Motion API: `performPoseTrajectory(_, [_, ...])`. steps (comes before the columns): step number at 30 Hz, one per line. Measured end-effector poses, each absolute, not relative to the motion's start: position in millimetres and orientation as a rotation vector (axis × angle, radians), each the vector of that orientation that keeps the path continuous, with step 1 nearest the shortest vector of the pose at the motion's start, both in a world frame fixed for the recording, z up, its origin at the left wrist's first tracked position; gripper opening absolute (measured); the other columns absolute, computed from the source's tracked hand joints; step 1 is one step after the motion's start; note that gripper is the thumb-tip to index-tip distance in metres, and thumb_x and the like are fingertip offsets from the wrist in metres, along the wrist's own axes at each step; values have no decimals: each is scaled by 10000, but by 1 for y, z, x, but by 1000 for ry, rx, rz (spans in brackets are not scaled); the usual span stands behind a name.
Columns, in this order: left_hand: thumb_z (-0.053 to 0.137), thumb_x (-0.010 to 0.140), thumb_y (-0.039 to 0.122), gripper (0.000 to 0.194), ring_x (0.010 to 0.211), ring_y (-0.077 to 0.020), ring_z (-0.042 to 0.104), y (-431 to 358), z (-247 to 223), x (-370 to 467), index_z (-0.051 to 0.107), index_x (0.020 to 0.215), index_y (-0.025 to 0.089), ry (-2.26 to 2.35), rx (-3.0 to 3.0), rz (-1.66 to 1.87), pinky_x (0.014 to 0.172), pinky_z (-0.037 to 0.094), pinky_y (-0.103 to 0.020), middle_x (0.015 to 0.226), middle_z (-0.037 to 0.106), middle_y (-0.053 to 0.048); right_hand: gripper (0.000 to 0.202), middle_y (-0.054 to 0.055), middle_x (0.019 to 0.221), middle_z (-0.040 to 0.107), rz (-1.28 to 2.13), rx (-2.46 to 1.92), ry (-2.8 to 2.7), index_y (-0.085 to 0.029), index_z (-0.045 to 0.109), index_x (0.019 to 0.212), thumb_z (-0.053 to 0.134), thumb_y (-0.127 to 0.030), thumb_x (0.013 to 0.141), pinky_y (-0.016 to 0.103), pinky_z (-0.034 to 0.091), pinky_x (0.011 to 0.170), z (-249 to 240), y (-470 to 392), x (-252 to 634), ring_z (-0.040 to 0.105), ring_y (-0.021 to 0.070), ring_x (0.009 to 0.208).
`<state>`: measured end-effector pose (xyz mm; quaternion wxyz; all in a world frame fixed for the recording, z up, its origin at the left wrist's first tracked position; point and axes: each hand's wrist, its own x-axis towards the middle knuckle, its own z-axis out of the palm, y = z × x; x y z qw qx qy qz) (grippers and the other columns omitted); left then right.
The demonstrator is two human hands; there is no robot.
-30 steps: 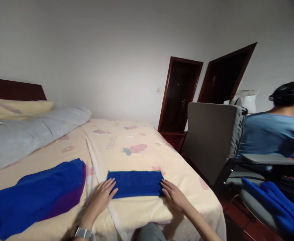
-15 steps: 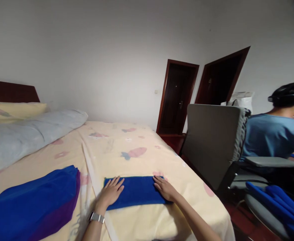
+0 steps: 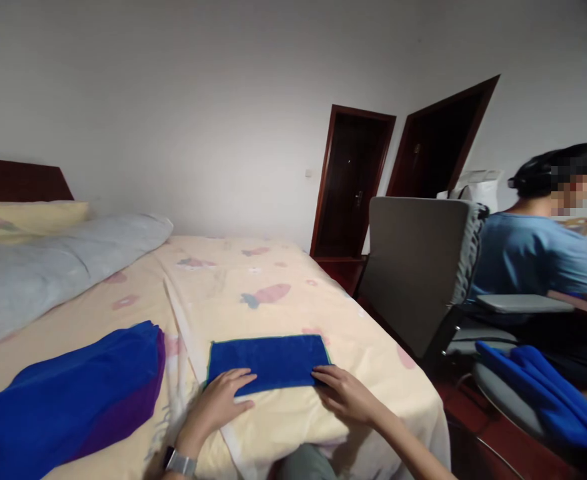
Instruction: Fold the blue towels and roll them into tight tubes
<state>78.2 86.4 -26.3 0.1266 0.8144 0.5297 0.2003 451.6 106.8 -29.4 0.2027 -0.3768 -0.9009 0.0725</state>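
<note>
A folded blue cloth (image 3: 273, 360) with a thin green edge lies flat on the patterned bed sheet (image 3: 293, 287). Over its lower left corner rests my left hand (image 3: 226, 397), fingers on the cloth and thumb apart below its near edge. At the lower right corner is my right hand (image 3: 343, 393), its fingertips on the cloth and its fingers slightly bent but not closed. Neither hand grips anything visibly. To the left lies a larger pile of blue and purple cloth (image 3: 88, 393).
A grey rolled quilt (image 3: 73, 260) and a yellow pillow (image 3: 33, 217) lie at the bed's far left. On the right, a person in a blue shirt (image 3: 538, 253) sits beyond a grey chair back (image 3: 413, 273). More blue cloth (image 3: 543, 393) lies on a chair.
Both hands have slid from the cloth's upper part to its near corners. The view has shifted slightly, and the seated person has leaned and turned a little.
</note>
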Motion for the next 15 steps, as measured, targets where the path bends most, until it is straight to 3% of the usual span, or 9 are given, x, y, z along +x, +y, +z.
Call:
performPoseTrajectory(7, [543,792,146,598,1382,-197,478,79,-31,40,601,1363,315,1642,2274,561,1197,339,-351,1464,547,25,610,72,1306,637,212,-1114,-2443,-229,661,1279,468,-61,725,372,478,1038,-38,122,459,611,241,1160])
performPoseTrajectory(10, [496,848,193,490,1350,-189,516,81,-36,25,653,1308,259,1623,2172,673,1190,348,-332,1432,587,-3,564,62,1229,678,281,-1116,-2393,-232,681,1238,450,-83,745,377,492,1004,-35,128,457,631,239,1113])
performPoseTrajectory(15, [506,882,337,335,1219,-207,617,100,-39,16,692,1140,232,1653,1997,905,1097,437,-301,1267,707,-31,393,57,1145,716,544,-1228,-2128,-223,700,1158,460,-249,848,393,505,974,-35,155,455,660,249,1060])
